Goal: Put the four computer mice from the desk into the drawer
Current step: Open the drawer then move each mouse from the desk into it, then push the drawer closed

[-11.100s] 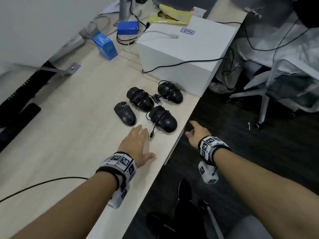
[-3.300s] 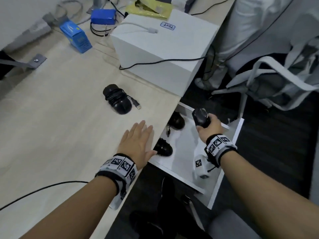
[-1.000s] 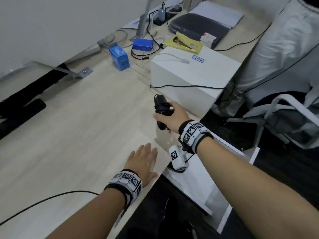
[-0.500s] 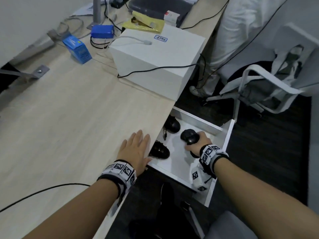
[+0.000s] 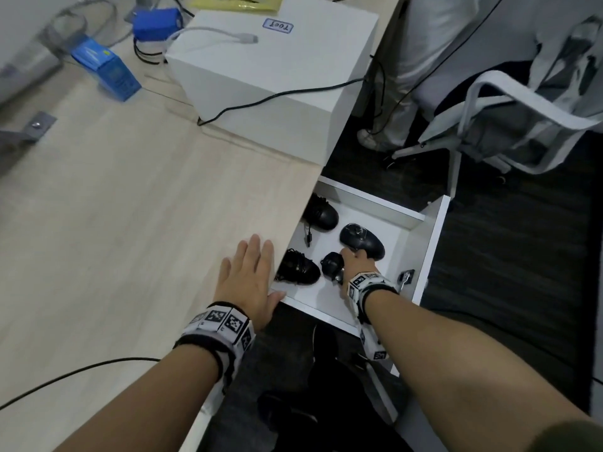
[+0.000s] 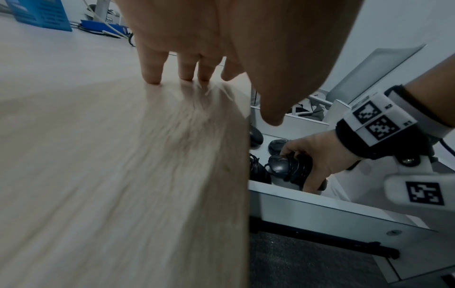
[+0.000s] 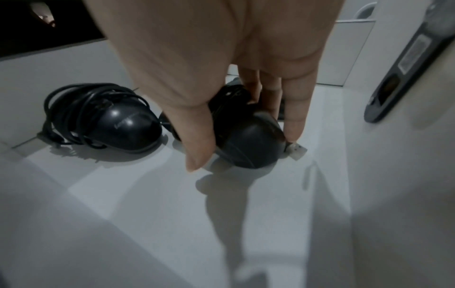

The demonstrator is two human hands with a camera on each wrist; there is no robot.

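The white drawer [image 5: 434,243] stands pulled out below the desk edge. My right hand [image 5: 346,259] reaches into it and grips a black mouse [image 5: 332,264] wrapped in its cable, thumb on one side and fingers on the other [image 7: 243,148]. This mouse [image 7: 253,154] is low over the drawer floor; I cannot tell whether it touches. Three other black mice lie in the drawer: one at the back left [image 5: 319,213], one in the middle [image 5: 360,239], and one at the front left [image 5: 298,269], half under the desk edge. My left hand [image 5: 251,275] lies flat on the desk [image 5: 130,239].
A white box [image 5: 277,76] stands at the back of the desk, with a blue carton [image 5: 111,73] to its left. A black cable [image 5: 81,370] crosses the near desk. An office chair [image 5: 522,125] and a person's legs [image 5: 408,76] are beyond the drawer.
My right hand has carried the last mouse from above the desk down into the drawer and now holds it low near the front. The left hand has stayed flat on the desk.
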